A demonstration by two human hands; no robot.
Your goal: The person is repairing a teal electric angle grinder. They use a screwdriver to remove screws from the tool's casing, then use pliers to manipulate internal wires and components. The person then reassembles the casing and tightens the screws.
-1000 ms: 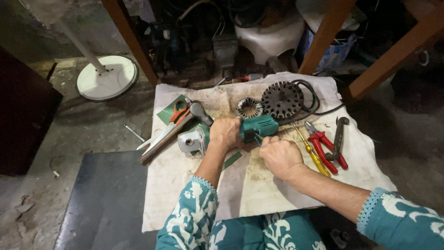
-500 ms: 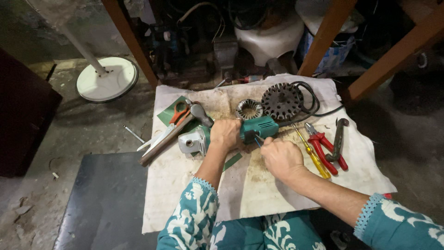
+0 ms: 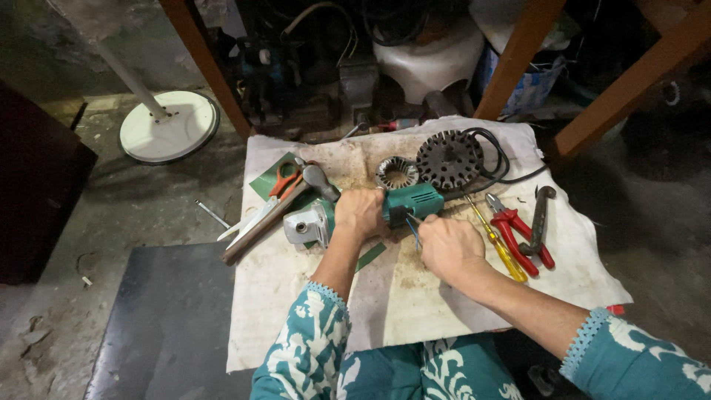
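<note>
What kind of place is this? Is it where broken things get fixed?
Probably a small repair workshop: a teal angle grinder lies gripped on a stained cloth, with red pliers and a motor stator nearby.

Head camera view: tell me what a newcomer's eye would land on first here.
First comes the teal angle grinder at the middle of the stained white cloth, gripped by the left hand while the right hand works at thin wires beside its body. Next, the dark round stator core just behind it, and the red-handled pliers with a yellow screwdriver to the right.
</note>
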